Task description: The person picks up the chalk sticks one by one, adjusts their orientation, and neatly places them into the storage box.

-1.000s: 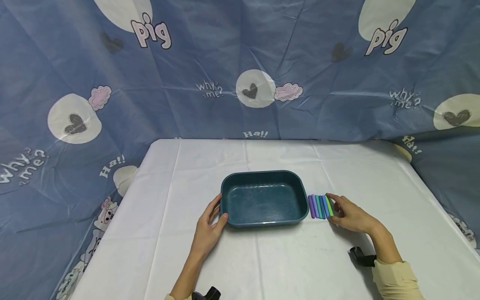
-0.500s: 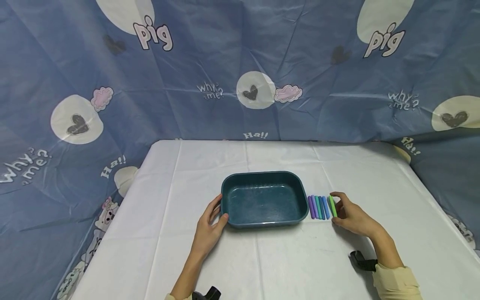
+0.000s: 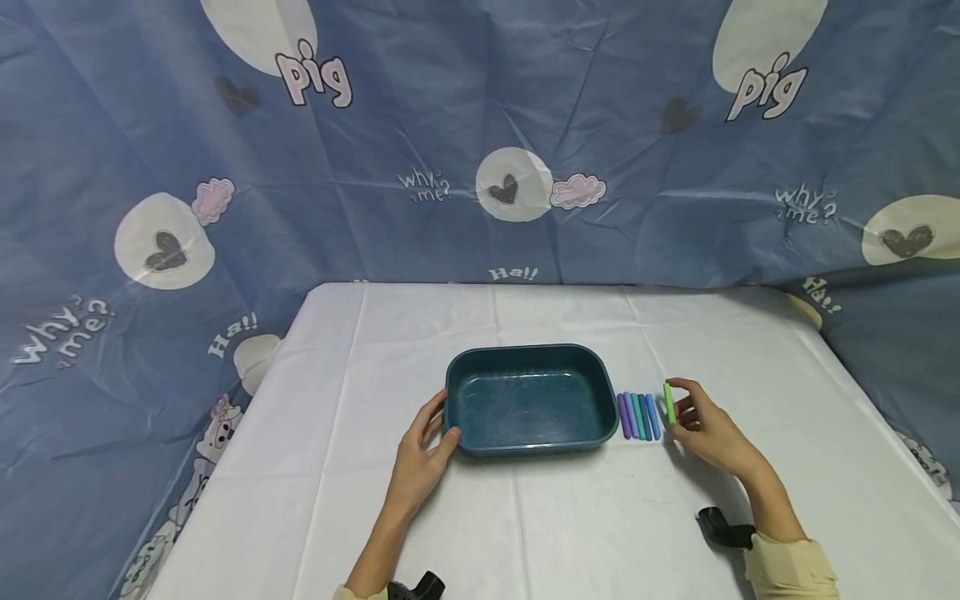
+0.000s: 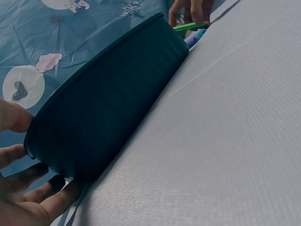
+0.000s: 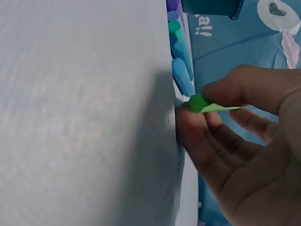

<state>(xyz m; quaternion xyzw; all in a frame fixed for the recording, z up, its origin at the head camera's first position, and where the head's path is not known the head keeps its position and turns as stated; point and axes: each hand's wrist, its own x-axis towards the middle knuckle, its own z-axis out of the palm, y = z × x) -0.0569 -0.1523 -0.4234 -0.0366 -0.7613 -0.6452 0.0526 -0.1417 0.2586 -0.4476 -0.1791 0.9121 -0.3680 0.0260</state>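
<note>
A dark teal, rounded rectangular tray (image 3: 531,408) stands on the white table. My left hand (image 3: 422,454) holds its left end, the thumb at the near corner and the fingers along the end wall; the left wrist view shows the fingers (image 4: 49,197) spread against that wall. My right hand (image 3: 711,429) pinches a short bright green stick (image 3: 670,403) between thumb and fingertips, just above the cloth. The right wrist view shows the green stick (image 5: 198,103) end on. To its left lies a row of similar short sticks (image 3: 639,416) in purple, lilac, teal and blues, beside the tray.
A white cloth (image 3: 570,525) with fold creases covers the table. Behind it hangs a blue printed curtain (image 3: 420,108), which also runs down both sides. A black wrist device (image 3: 723,529) sits on the right forearm.
The right hand has drawn the green stick away from the row to the right and raised it slightly. The left hand and the tray stay where they were.
</note>
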